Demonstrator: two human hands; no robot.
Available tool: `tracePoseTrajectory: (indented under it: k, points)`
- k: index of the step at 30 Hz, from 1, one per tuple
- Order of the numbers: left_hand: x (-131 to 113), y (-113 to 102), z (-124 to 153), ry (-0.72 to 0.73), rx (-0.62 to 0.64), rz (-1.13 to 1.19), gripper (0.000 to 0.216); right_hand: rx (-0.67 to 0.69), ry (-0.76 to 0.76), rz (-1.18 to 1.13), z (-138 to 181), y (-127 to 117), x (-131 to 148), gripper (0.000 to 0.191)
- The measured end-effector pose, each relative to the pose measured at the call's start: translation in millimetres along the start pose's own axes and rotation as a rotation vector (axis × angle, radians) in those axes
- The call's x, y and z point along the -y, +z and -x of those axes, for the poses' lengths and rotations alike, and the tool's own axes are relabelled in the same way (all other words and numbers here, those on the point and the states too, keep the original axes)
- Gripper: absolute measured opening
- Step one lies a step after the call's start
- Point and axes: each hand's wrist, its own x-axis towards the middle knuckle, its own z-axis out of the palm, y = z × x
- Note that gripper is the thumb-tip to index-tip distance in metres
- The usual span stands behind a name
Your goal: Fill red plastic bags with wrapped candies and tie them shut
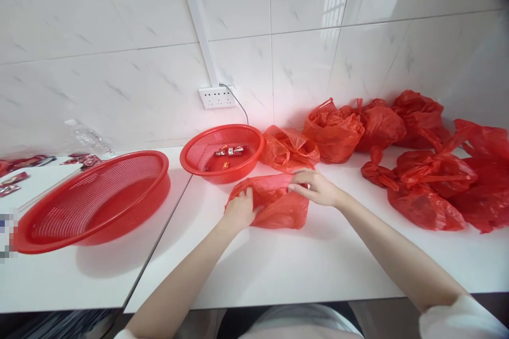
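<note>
A thin red plastic bag (pixel 284 212) lies on the white table in front of me, its mouth spread between my hands. My left hand (pixel 240 211) grips the bag's left edge, the fingers curled over the rim and partly hidden inside. On the upper right edge, my right hand (pixel 314 187) pinches the film between thumb and fingers. Just behind the bag stands a round red plastic basket (pixel 194 167) with a few small wrapped candies (pixel 230 151) in it. Beside that basket, another red bag (pixel 292 148) sits with its mouth open.
At left stands a larger red basket (pixel 131 201). A clear plastic bottle (pixel 89 137) lies behind it, near several wrapped packets (pixel 16 183). Several filled red bags (pixel 429 185) crowd the right side. A power socket strip (pixel 217 98) with a cable is on the tiled wall.
</note>
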Motion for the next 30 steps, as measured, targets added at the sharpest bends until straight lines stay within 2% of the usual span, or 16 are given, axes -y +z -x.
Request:
tracePoseTrajectory:
  k: [2,3,6,8,10,12,14,15,17,19,22,25,27,30]
  points:
    - [1.4,1.8,2.0,-0.065,0.016,-0.022,0.074,-0.066,-0.073,0.024,2.5,-3.1,6.8,0.043]
    - [1.0,2.1,2.5,-0.108,0.022,-0.033,0.08,-0.078,-0.03,0.096,2.8,-4.0,10.1,0.043]
    - [-3.7,1.9,2.6,-0.219,0.018,-0.103,0.073,-0.042,0.283,0.395,0.8,-2.9,22.5,0.037]
    - [-9.6,2.6,3.0,-0.263,0.002,-0.171,0.066,-0.054,0.403,0.53,-2.1,2.1,36.5,0.029]
    - [-17.0,5.3,5.3,-0.279,-0.032,-0.216,0.059,-0.11,0.305,0.561,-6.2,11.6,55.3,0.022]
    - [-24.7,10.3,9.0,-0.234,-0.111,-0.229,0.042,-0.125,0.098,0.489,-12.6,26.0,74.8,0.019]
    - [-31.0,16.6,12.1,-0.129,-0.156,-0.184,0.033,0.018,-0.02,0.387,-21.6,44.3,87.7,0.019]
    - [-33.0,19.7,12.7,-0.081,-0.144,-0.148,0.034,0.108,-0.003,0.358,-26.8,53.8,89.8,0.021]
    - [-33.2,24.7,11.6,-0.034,-0.067,-0.085,0.037,0.243,0.135,0.357,-36.4,69.9,83.5,0.025]
    - [-27.2,26.2,8.1,-0.036,-0.013,-0.061,0.041,0.308,0.268,0.375,-42.4,78.8,65.0,0.025]
    - [-7.2,19.4,2.8,-0.038,0.011,-0.036,0.037,0.382,0.369,0.356,-42.3,76.0,26.2,0.025]
    - [18.1,4.0,1.1,-0.018,0.054,0.047,0.037,0.476,0.366,0.275,-37.0,63.6,-10.3,0.028]
    - [31.2,-6.6,2.1,0.069,0.111,0.184,0.032,0.52,0.314,0.197,-34.6,57.0,-27.7,0.027]
    - [40.2,-16.4,4.9,0.128,0.159,0.238,0.027,0.473,0.221,0.129,-34.5,55.0,-39.0,0.034]
